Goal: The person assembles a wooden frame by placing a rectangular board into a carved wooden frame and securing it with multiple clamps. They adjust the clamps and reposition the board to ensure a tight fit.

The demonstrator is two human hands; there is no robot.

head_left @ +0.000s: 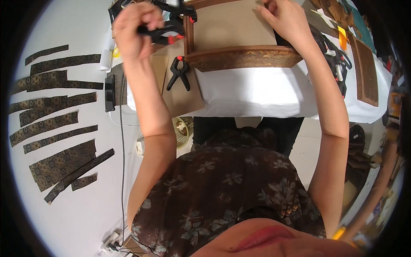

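My left hand [136, 32], slightly blurred, is closed on a black spring clamp [165, 31] with red tips, beside the left end of a brown wooden frame [188, 36]. A second clamp [191, 13] sits at that frame's left side, partly hidden. A third black clamp [178, 75] lies at the lower left corner, over a tan board [190, 96]. My right hand [287, 19] is over the right part of the flat beige panel [231, 25] inside the frame. Its thumb and fingers are curled in, and the top edge cuts them off. Along the near side runs a gold-patterned brown strip [248, 59].
More black clamps [336, 64] lie right of my right forearm, near another brown framed panel [367, 70]. White cloth [257, 92] covers the table. Patterned dark strips [64, 162] hang on the left wall, beside a phone [110, 92] and a cable [122, 171].
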